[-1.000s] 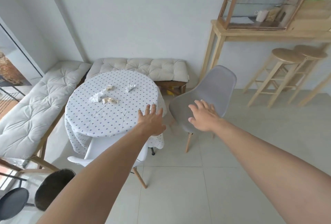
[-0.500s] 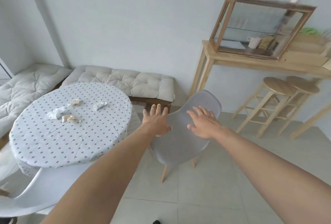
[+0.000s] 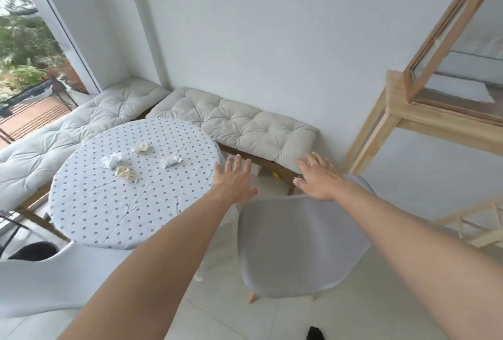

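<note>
Chair (image 3: 299,244), grey moulded plastic shell on pale wooden legs: stands on the pale tiled floor (image 3: 272,320), just beside the round surface (image 3: 130,203) draped in a white cloth with small blue dots. Left hand (image 3: 235,179): palm down, fingers straight and spread, holding nothing, placed between the rim of the surface and the upper left corner of the chair back. Right hand (image 3: 317,177): palm down, fingers straight and slightly fanned, holding nothing, over the upper right edge of the chair back; whether either hand actually touches the shell cannot be told from this angle. Four crumpled paper tissues (image 3: 171,161): white and cream, loosely grouped near the middle of the surface, apart from one another. Cream tufted cushioned bench (image 3: 245,127): against the white wall behind the surface and chair. White plastic chair (image 3: 40,282): at the near left edge of the surface. Pale wooden console (image 3: 394,119): at right, bearing a glass-sided wooden case (image 3: 446,26).
</note>
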Tool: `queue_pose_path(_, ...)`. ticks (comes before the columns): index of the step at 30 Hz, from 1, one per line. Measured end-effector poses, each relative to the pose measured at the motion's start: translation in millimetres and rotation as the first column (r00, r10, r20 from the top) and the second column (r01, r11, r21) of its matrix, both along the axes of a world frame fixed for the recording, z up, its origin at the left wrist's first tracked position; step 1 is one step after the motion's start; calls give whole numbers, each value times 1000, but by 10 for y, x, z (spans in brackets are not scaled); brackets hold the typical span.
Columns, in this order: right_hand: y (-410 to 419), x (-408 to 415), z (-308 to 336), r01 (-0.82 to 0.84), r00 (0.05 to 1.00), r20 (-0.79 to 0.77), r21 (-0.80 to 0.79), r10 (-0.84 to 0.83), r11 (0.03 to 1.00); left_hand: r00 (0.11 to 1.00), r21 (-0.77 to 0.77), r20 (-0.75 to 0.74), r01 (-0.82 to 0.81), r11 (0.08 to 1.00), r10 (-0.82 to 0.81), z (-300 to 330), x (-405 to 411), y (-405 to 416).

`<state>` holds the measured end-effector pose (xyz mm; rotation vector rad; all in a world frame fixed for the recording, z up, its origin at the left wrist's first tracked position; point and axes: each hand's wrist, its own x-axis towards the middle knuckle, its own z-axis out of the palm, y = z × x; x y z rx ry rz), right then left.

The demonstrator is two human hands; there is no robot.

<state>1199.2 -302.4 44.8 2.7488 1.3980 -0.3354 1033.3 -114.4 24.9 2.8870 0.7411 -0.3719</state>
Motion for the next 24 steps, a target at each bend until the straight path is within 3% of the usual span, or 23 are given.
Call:
queue_pose_path(6, 320, 604, -168, -323, 946, -31, -41, 322, 945, 941, -27, -46, -337, 941, 335, -24, 13, -217)
queue_pose_path(10, 318, 759, -198, -454, 891, -50, -55, 452, 889, 871, -13, -51, -489, 872, 488, 35, -51, -582)
queue_pose_path(18, -122, 900, -502, -600, 798, -94, -34, 595, 799, 778, 36, 9, -628, 777, 628, -6, -126, -1307)
queue_pose_path(24, -707, 1180, -690, -653, 757, -115, -86, 644, 752, 713, -52, -55, -701, 711, 699, -232, -4, -2032)
